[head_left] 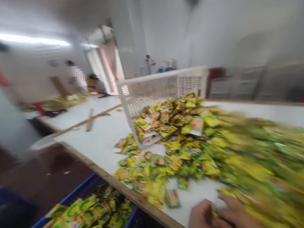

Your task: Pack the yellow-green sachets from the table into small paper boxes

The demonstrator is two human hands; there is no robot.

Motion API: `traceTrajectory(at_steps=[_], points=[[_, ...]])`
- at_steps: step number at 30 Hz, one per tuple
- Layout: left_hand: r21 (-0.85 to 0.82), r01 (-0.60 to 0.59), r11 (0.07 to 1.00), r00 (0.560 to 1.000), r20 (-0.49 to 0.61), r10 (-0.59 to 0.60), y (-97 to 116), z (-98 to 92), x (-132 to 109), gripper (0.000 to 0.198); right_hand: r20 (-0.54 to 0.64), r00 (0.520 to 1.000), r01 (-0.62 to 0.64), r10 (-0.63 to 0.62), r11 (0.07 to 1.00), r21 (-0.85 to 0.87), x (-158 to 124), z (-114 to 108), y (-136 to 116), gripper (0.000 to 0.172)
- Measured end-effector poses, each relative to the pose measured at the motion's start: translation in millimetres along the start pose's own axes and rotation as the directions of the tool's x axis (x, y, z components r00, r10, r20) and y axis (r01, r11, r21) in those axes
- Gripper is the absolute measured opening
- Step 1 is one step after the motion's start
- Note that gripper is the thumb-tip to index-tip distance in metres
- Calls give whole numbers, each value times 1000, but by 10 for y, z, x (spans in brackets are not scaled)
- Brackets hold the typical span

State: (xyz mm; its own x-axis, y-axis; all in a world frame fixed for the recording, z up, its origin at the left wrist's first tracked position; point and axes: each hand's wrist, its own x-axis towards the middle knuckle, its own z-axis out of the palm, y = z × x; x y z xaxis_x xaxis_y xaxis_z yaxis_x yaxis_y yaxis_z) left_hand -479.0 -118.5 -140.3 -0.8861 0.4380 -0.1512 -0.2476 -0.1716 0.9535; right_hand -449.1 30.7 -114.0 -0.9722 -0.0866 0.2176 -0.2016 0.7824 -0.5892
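Note:
At the bottom edge, my left hand [199,217] is closed with its fingers curled in. My right hand [237,215] is beside it, fingers bent toward the left one. A bit of yellow shows between the two hands, but blur hides what they hold. Around my right hand spreads a large heap of small yellow-green packets [199,152] on the white tabletop [89,142]. One single packet [172,198] lies flat near the table edge, beyond my left hand. A white plastic basket [161,77] lies tipped on its side, with packets spilling from its mouth.
Below the table's wooden edge [110,180], a blue crate [128,227] holds many more packets. A second blue container [8,205] is at the far left. A wooden stick [90,120] lies on the tabletop. Further back, a person [77,76] is at another table.

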Motion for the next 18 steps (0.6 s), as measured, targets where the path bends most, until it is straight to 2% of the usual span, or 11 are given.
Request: traceTrajectory(at_steps=[1,3,4,6,7,8,10,12,13,15,18], points=[[-29,12,999,1000,26,-12,-22,46,-6,26,10,1000,18,-18,1000,19,-33,-32,0,8],[-68,44,997,993,108,-37,-54,50,24,22,-72,997,10,-2,993,115,-71,-98,13,20],[-77,59,995,988,147,-47,-63,21,58,24,-112,993,-12,33,984,177,-79,-125,28,20],[-27,73,997,982,178,-67,-50,-48,123,25,-172,970,-108,175,934,340,-100,-146,67,13],[-12,90,996,980,180,-86,-25,-76,139,27,-188,944,-165,272,879,447,-123,-137,85,8],[-7,114,993,977,184,-111,11,-95,142,29,-184,910,-210,372,795,569,-154,-111,98,5],[-35,187,982,961,214,-175,99,-108,118,29,-114,844,-238,524,557,796,-229,-19,107,15],[-50,257,965,933,272,-234,178,-100,90,23,14,828,-240,560,332,912,-289,93,92,25],[-41,284,958,920,292,-261,206,-95,83,19,70,830,-262,553,276,925,-302,142,79,27],[-24,311,950,908,303,-289,235,-94,88,15,122,830,-327,543,299,896,-288,198,57,24],[-51,291,955,934,230,-272,209,-121,118,22,-3,831,-317,556,478,819,-206,166,63,18]])
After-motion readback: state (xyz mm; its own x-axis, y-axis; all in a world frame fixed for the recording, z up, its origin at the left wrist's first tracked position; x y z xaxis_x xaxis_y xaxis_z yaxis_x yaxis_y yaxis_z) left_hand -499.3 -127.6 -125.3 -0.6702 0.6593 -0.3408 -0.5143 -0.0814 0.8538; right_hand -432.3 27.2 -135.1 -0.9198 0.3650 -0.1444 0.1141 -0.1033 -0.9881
